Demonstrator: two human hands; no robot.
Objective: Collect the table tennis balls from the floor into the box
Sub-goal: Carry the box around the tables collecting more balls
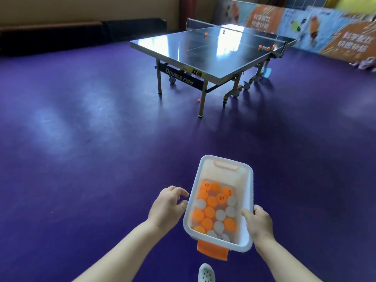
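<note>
The right hand (259,224) holds a white translucent plastic box (245,202) by its right rim, thumb hooked over the edge and fingers underneath: its grip is pressed onto that rim. The left hand (167,204) floats just beside the box's left wall, its grip loosely spread and holding nothing; whether the fingertips touch the wall cannot be told. Inside the box lies a heap of orange and white table tennis balls (215,210), filling the near half (some orange ones carry small printed marks). An orange handle flap (212,250) hangs from the near end.

Ahead stands a table tennis table (203,49) marked DOUBLE FISH on the purple floor (81,139). One orange ball (198,100) rests on the floor near its front leg. More balls sit on the tabletop: one (206,34) near the net, a cluster (267,47) at the right edge. A white perforated shoe (206,273) shows at the bottom.
</note>
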